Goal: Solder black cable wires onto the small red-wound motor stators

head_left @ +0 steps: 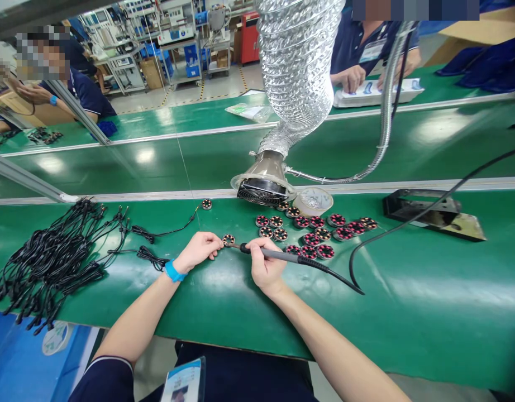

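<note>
My right hand [266, 264] is closed around a grey soldering iron [278, 255], whose tip points left and meets a small round coil part [228, 240]. At that part's left edge is my left hand [201, 249], its fingers pinched together; what lies between the fingertips is too small to make out. A blue band [175, 271] circles the left wrist. Another round coil part [206, 204], joined to a black cable [173, 230], lies farther back. Several round parts with red or copper-coloured coils [311, 239] lie to the right of the iron.
A heap of black cables [52, 262] covers the left of the green table [224, 312]. Above the parts hangs a fume extractor [263, 181], beside a clear tub [313, 201]. A black metal stand [425, 209] is at right. People sit across the bench.
</note>
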Demonstrator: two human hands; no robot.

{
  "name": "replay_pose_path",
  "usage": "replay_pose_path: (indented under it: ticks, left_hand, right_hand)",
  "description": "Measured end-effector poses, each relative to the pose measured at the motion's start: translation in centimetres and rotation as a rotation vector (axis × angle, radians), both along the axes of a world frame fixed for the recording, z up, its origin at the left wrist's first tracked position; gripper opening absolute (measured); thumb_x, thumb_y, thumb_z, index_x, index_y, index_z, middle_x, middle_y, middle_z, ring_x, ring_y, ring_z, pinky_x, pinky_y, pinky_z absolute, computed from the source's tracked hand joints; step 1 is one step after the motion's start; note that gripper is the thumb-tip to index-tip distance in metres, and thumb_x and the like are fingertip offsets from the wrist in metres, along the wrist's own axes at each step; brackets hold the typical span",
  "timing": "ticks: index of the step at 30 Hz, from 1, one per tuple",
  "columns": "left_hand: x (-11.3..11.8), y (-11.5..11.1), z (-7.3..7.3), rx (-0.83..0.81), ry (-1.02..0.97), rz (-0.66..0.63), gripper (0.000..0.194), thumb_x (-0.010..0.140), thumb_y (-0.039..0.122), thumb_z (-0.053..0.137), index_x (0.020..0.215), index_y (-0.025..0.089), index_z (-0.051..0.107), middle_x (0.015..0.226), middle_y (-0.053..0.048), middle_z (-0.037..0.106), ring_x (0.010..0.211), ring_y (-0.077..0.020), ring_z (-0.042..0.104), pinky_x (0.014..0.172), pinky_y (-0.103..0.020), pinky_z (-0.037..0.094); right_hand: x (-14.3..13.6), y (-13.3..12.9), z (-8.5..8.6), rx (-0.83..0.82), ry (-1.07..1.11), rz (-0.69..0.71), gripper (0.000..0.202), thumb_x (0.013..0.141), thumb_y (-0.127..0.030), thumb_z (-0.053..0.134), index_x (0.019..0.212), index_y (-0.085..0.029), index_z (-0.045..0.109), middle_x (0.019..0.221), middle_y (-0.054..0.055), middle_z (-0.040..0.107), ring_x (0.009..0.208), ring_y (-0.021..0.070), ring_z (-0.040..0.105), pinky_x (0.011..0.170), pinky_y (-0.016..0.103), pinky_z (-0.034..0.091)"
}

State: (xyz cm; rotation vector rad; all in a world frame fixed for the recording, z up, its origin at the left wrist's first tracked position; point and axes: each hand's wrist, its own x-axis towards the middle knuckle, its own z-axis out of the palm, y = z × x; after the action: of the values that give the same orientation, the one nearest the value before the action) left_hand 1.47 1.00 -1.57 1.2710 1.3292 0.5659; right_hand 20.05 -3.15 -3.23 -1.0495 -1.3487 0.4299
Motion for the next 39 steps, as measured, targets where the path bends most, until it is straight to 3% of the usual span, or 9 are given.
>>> replay_pose_path:
  ticks: [14, 23, 33, 39]
  left_hand:
    - [-0.04, 0.07, -0.06, 0.007, -0.007, -0.01, 0.014, 0.078, 0.024, 0.061, 0.075, 0.011, 0.067, 0.058, 0.001, 0.058, 0.05, -0.0076, 0.053, 0.049, -0.018, 0.043]
    - [-0.05, 0.03, -0.02, 0.008, 0.002, -0.01, 0.014, 0.079, 0.023, 0.062, 0.076, 0.011, 0.068, 0.057, 0.001, 0.058, 0.048, -0.0069, 0.053, 0.048, -0.017, 0.042]
    - [0.08, 0.02, 0.1, -0.002, 0.014, -0.003, 0.014, 0.079, 0.021, 0.059, 0.077, 0.01, 0.068, 0.057, 0.001, 0.059, 0.048, -0.0069, 0.052, 0.048, -0.017, 0.042]
    - [-0.11, 0.13, -0.38, 0.014, 0.012, -0.014, 0.016, 0.08, 0.024, 0.06, 0.078, 0.01, 0.068, 0.058, 0.0, 0.059, 0.049, -0.0077, 0.053, 0.048, -0.018, 0.043]
  right_hand:
    - [-0.17, 0.15, 0.13, -0.022, -0.022, 0.064, 0.022, 0.092, -0.024, 0.049, 0.074, -0.021, 0.062, 0.064, 0.001, 0.065, 0.057, 0.0169, 0.062, 0.056, 0.029, 0.049]
    - [-0.07, 0.29, -0.11, -0.024, 0.033, -0.009, 0.024, 0.092, -0.027, 0.049, 0.074, -0.02, 0.062, 0.066, 0.001, 0.065, 0.059, 0.0163, 0.061, 0.057, 0.029, 0.049]
    - [-0.16, 0.57, -0.15, -0.02, 0.044, -0.017, 0.02, 0.095, -0.026, 0.05, 0.082, -0.02, 0.063, 0.075, 0.002, 0.069, 0.069, 0.0168, 0.066, 0.064, 0.028, 0.052]
    - [-0.38, 0.69, 0.32, -0.142, -0.046, 0.009, 0.02, 0.099, -0.03, 0.048, 0.097, -0.02, 0.066, 0.092, 0.005, 0.071, 0.083, 0.0182, 0.069, 0.079, 0.033, 0.055]
